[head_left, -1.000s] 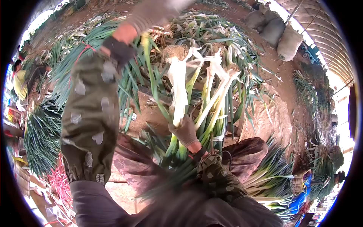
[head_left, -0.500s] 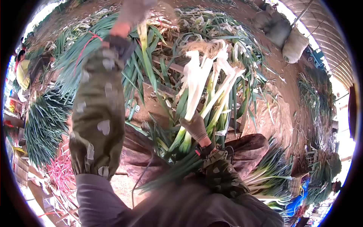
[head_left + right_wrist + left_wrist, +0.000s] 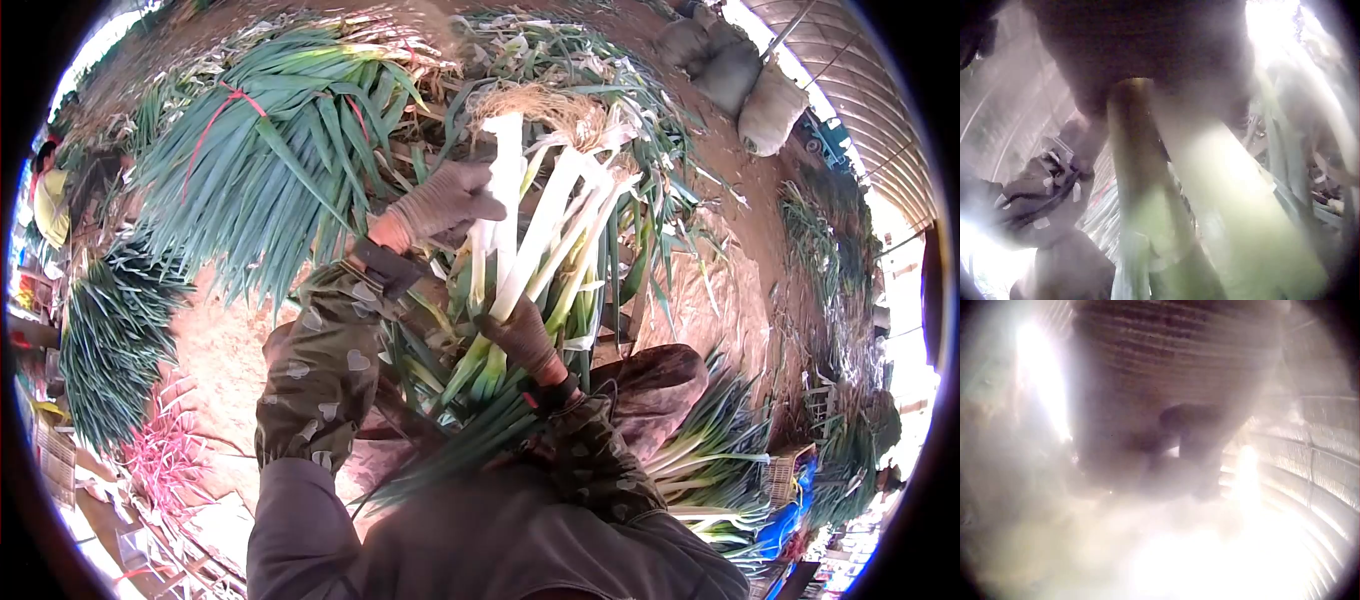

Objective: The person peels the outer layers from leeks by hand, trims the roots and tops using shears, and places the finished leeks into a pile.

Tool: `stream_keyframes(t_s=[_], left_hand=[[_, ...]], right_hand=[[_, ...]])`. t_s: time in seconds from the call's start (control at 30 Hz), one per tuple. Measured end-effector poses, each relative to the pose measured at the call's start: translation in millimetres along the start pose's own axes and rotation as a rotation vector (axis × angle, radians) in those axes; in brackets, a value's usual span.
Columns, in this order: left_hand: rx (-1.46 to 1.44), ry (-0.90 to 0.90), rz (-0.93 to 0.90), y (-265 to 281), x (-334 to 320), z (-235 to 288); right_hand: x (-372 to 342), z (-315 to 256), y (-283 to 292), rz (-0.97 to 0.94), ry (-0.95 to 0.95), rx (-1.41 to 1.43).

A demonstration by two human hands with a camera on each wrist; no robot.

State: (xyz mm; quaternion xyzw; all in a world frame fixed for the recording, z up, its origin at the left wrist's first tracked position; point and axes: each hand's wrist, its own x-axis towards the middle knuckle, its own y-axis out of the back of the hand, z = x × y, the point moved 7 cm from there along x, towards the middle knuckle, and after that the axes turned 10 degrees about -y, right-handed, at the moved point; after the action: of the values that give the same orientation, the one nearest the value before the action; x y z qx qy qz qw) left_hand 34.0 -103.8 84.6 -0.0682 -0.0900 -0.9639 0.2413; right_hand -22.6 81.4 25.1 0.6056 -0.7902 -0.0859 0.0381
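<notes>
In the head view, several green onions (image 3: 545, 235) stand upside down between the person's knees, white stems and hairy roots upward. Lower on the stems, the gloved right hand (image 3: 522, 338) grips some of them. Thick pale stems run out from under that dark glove in the right wrist view. Higher up, the gloved left hand (image 3: 450, 203) pinches the side of a white stem (image 3: 506, 165), its thumb lying across the front. Haze blurs the left wrist view, where the fingers look curled in.
A large bundle of green onions (image 3: 270, 150) with red ties lies at the left front. Another pile (image 3: 120, 350) and pink strings (image 3: 170, 450) are further left. More onions (image 3: 700, 480) lie beside the right knee. Sacks (image 3: 770, 110) stand far right; a person in yellow (image 3: 50, 205) is far left.
The left hand was stretched far forward with a yellowish-green leaf strip trailing below it. It has come back to the stems, and the strip has left its grasp. The right hand keeps its hold.
</notes>
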Motion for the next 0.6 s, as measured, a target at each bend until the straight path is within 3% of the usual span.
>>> stream_keyframes(t_s=[0.07,0.1,0.17,0.2,0.23,0.27,0.33,0.4,0.47,0.5,0.57,0.6], left_hand=[[0.110,-0.167,0.065,14.4,3.1,3.6],[0.161,-0.098,0.052,25.1,0.9,3.7],[0.040,-0.413,0.363,47.5,1.5,17.7],[-0.042,-0.287,0.461,75.6,5.4,6.7],[-0.345,-0.198,0.519,103.3,16.3,-2.4],[-0.338,-0.280,0.678,126.5,25.2,19.4],[-0.118,-0.343,0.751,169.2,47.1,62.2],[0.213,-0.370,0.739,186.7,54.7,119.1],[0.545,-0.332,0.630,187.9,63.4,150.2],[0.668,-0.283,0.516,171.3,69.5,155.1],[0.866,-0.195,0.251,122.1,73.0,146.0],[0.906,-0.157,0.119,92.6,67.0,132.2]], right_hand=[[-4.8,11.0,0.4,-0.014,-0.042,0.001],[-7.7,11.9,-2.8,-0.025,-0.066,0.005],[-14.8,7.7,-5.0,-0.002,-0.049,-0.144],[-21.2,11.0,-7.3,-0.014,-0.067,-0.208],[-27.0,14.0,-9.8,-0.023,-0.081,-0.271],[-35.2,18.3,-10.3,-0.013,-0.048,-0.277],[-53.3,35.5,-10.2,-0.005,-0.061,-0.334],[-70.5,57.9,-0.1,0.075,-0.074,-0.212],[-67.7,67.9,22.2,0.287,-0.171,-0.003],[-55.8,74.9,38.7,0.252,-0.233,0.038],[-31.3,67.2,62.4,0.368,-0.116,0.083],[-25.3,69.7,73.9,0.389,-0.177,0.150]])
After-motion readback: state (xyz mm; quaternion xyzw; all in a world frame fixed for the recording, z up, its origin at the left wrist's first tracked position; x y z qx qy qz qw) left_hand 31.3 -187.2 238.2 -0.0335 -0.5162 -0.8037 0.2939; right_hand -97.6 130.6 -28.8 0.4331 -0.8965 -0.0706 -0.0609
